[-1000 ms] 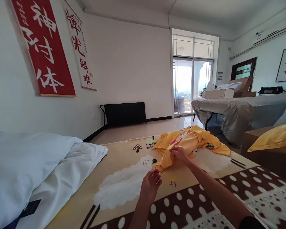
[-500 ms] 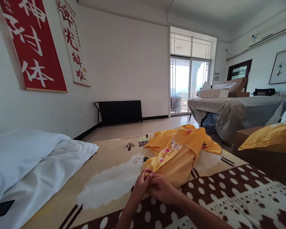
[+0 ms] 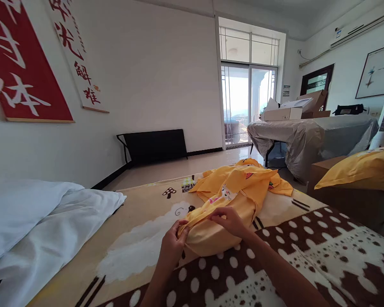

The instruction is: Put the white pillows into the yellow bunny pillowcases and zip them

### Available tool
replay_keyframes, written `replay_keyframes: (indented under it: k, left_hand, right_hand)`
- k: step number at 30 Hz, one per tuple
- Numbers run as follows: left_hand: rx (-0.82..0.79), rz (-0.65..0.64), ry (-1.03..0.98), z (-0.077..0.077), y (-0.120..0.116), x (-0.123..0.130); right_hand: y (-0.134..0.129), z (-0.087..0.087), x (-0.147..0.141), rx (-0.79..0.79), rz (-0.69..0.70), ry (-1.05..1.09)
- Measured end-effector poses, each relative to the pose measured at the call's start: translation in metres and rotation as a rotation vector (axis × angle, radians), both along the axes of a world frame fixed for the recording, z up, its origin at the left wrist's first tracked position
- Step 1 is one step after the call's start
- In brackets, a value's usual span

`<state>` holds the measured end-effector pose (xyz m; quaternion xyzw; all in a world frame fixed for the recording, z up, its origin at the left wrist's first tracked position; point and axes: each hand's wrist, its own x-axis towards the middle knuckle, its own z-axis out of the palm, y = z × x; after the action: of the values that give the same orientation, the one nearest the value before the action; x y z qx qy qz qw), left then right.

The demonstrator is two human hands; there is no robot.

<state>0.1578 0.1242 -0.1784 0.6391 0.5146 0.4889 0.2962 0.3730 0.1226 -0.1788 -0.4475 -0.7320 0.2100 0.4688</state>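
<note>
A yellow pillowcase (image 3: 211, 236) printed with cartoon cats lies rumpled on the patterned blanket (image 3: 147, 202), its near end opened toward me. My left hand (image 3: 173, 241) is closed on the left end of its edge, thumb and fingers pinching the fabric. My right hand (image 3: 230, 221) is closed farther along that edge to the right, with the fingertips on the cloth. More yellow printed fabric (image 3: 259, 179) is bunched behind; I cannot tell whether it is a separate piece.
White pillows or bedding (image 3: 67, 217) lie at the left. A yellow pillow (image 3: 365, 168) rests on a brown box (image 3: 323, 175) at the right. Beyond the bed stand a plastic-covered table (image 3: 302, 136) bearing boxes and a black folded frame (image 3: 155, 145) against the wall.
My hands were together at the pillowcase's near corner. Now they are apart: the right has slid right and up along the edge, the left slightly left. The view has shifted a little.
</note>
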Motion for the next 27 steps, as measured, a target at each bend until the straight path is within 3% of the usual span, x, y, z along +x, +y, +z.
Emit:
replay_keyframes:
  k: [3,6,11,18,21,27]
  left_hand:
    - [0.108,0.081,0.080,0.016,-0.007,-0.010]
    - [0.207,0.141,0.090,0.033,-0.021,-0.017]
    - [0.448,0.184,0.054,0.055,-0.060,-0.010]
    - [0.774,0.350,0.102,0.066,-0.097,0.002]
    - [0.710,0.353,0.143,0.072,-0.098,-0.007]
    - [0.360,0.012,0.495,0.072,-0.069,-0.041]
  right_hand:
    - [0.021,-0.006,0.033,0.022,-0.327,-0.046]
    - [0.035,-0.019,0.053,-0.007,-0.454,-0.111]
    - [0.043,-0.044,0.051,-0.087,-0.446,-0.262]
    - [0.048,-0.058,0.053,-0.168,-0.477,-0.295]
    - [0.048,-0.054,0.065,-0.155,-0.545,-0.185]
    - [0.044,-0.035,0.099,-0.055,-0.768,0.288]
